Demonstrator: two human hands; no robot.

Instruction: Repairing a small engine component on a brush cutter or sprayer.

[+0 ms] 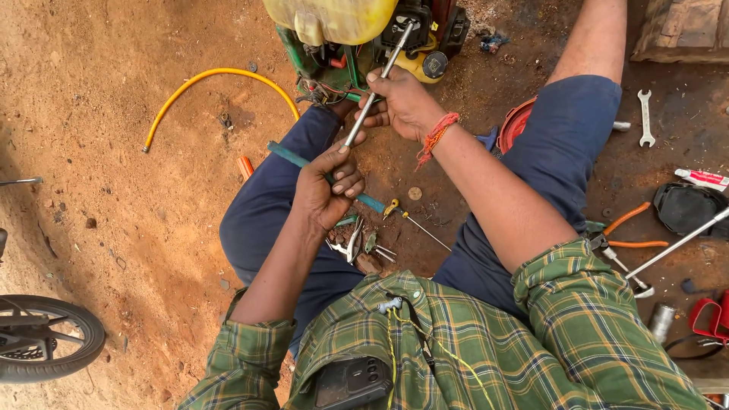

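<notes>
The machine (364, 38) is cut off by the top edge, the wheel (45, 338) by the left.

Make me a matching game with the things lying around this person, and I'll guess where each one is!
Things:
1. yellow hose
2. silver wrench
3. metal rod
4. wheel

Places:
A. held in both hands
B. bottom left corner
C. curved on the dirt, upper left
D. on the ground, upper right

Pairs: 1-C, 2-D, 3-A, 4-B
</notes>
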